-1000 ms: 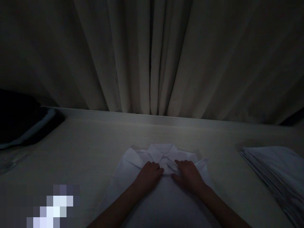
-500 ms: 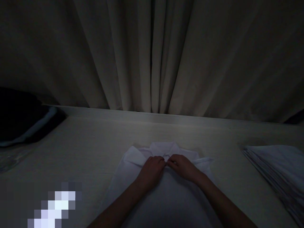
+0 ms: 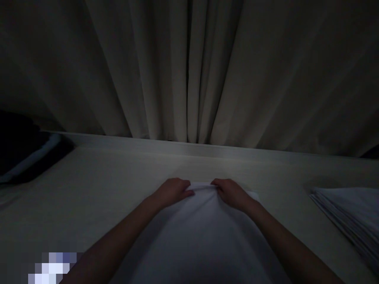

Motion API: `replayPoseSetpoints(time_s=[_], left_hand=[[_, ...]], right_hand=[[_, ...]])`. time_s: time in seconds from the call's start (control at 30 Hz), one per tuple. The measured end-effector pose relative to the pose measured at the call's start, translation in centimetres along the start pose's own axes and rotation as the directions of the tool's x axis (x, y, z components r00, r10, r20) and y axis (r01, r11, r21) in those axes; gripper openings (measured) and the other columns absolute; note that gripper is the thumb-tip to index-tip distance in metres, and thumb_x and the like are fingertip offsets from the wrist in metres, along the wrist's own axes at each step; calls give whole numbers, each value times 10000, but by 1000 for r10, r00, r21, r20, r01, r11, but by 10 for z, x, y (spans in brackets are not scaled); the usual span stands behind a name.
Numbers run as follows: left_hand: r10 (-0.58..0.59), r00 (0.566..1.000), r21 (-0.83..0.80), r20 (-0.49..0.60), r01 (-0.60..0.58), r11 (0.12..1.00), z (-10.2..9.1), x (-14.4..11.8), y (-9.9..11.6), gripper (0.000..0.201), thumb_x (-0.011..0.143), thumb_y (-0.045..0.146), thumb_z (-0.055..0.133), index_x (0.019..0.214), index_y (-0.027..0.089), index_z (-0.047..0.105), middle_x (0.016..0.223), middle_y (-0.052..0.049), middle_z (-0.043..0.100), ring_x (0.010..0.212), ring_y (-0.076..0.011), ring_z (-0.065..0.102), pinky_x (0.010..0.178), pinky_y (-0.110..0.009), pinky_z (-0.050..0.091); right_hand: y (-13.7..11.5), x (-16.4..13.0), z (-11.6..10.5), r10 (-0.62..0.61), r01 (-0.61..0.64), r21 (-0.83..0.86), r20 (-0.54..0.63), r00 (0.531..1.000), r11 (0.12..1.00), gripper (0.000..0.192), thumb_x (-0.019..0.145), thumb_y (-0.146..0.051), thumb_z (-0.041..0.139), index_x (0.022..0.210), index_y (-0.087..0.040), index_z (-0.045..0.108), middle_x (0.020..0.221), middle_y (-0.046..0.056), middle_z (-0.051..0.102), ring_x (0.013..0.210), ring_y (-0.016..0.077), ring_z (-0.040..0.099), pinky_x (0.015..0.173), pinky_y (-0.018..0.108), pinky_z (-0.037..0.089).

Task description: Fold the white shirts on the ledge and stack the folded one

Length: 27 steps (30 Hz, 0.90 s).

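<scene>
A white shirt (image 3: 204, 232) lies spread on the pale surface in front of me, its far edge between my two hands. At the left of that edge, my left hand (image 3: 173, 193) grips the cloth between fingers and thumb. My right hand (image 3: 232, 193) pinches the same edge a short way to the right, and creases run down from its fingertips. The collar is hidden under the cloth and hands. A small pale bit of the shirt shows beyond my right wrist. The light is dim.
Folded white cloths (image 3: 349, 213) are stacked at the right. Dark clothing with a light stripe (image 3: 26, 157) lies at the far left. Beige curtains (image 3: 166, 79) hang behind the raised back ledge (image 3: 142, 144). A pixelated bright patch covers the lower left.
My hands have moved apart and away from me, from the front of the collar to the far edge. Cloth now covers the collar that showed before.
</scene>
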<state>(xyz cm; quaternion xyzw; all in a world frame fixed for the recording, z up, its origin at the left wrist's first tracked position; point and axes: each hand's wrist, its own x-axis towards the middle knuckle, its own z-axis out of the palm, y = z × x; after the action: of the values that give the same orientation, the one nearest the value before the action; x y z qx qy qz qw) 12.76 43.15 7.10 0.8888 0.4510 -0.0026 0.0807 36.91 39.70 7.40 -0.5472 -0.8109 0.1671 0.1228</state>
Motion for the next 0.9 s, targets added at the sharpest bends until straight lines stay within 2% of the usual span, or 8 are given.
replayPoseSetpoints(time_s=[0.13,0.23,0.3,0.43,0.53,0.7,0.8,0.9], left_hand=[[-28,999,58,-46,31,998,-17,24,-27,540,820,665,352,945,209,614,888,-79,679,829,-227,620,717,-323,424],[-131,991,77,21,129,989,-7,39,-46,569,820,644,333,975,182,627,925,-115,686,860,-248,626,737,-344,433],[-193,976,73,100,186,980,7,40,-62,495,822,557,365,929,171,656,926,-126,697,861,-248,633,741,-344,438],[-235,957,36,171,233,972,29,22,-94,339,761,400,447,859,186,690,922,-111,715,834,-231,646,713,-319,445],[-239,949,-9,206,246,969,33,5,-107,317,733,347,456,879,192,692,937,-95,715,831,-212,647,696,-292,448],[-224,958,-29,177,232,972,32,-7,-107,304,696,291,484,910,181,669,1011,-107,689,924,-232,628,755,-307,445],[-213,967,-47,142,221,974,31,-11,-104,272,741,268,439,907,190,639,937,-87,695,877,-208,633,742,-294,435],[-210,975,-97,79,217,971,20,-17,-102,258,799,285,389,911,195,603,864,-70,684,803,-191,629,684,-278,417]], right_hand=[[9,41,-8,38,-35,-99,23,999,994,382,807,-124,414,1137,-207,587,1104,70,667,999,184,597,853,279,399],[29,64,4,109,-100,-116,74,991,988,390,793,-131,441,1147,-200,589,1091,84,670,976,188,602,832,286,407],[47,68,12,147,-134,-113,123,981,985,345,749,-136,496,1060,-184,639,1009,86,692,898,187,619,784,281,424],[78,56,16,176,-164,-82,173,969,983,213,706,-139,522,842,-165,683,906,79,702,803,170,620,713,263,435],[89,43,11,165,-162,-31,156,974,986,216,735,-143,478,850,-171,660,888,57,692,778,139,606,695,239,429],[100,18,14,181,-183,-5,169,969,983,238,696,-146,517,894,-172,645,876,53,683,751,147,602,677,246,427],[107,0,19,194,-194,-17,171,966,981,253,718,-170,514,933,-168,646,891,66,684,763,163,607,694,264,427],[108,-15,12,190,-187,-36,162,968,982,183,769,-221,491,838,-159,648,835,79,673,741,175,600,691,283,420]])
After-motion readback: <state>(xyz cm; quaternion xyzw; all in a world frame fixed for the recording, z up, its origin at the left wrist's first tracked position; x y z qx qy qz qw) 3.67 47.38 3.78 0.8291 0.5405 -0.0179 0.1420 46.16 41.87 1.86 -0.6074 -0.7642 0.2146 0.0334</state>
